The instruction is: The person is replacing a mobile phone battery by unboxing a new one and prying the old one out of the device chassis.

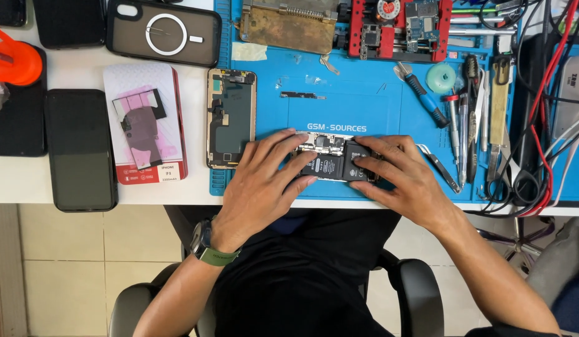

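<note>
An opened phone body [330, 157] lies flat on the blue work mat [364, 106], its black battery and circuit board showing. My left hand [264, 187] rests on its left end, fingers spread over the edge and the battery. My right hand [402, 175] covers its right end, with fingertips pressing on the black battery. Both hands hold the phone body from either side. A detached screen panel [231, 118] lies face down just left of my left hand, half over the mat's edge.
Tweezers [439, 167], a blue-handled screwdriver [422, 93] and several other tools lie right of my right hand. A red clamp fixture [398, 28] and a brown plate [286, 26] sit at the back. A battery box [146, 125], dark phones [80, 150] and a case [165, 31] lie left.
</note>
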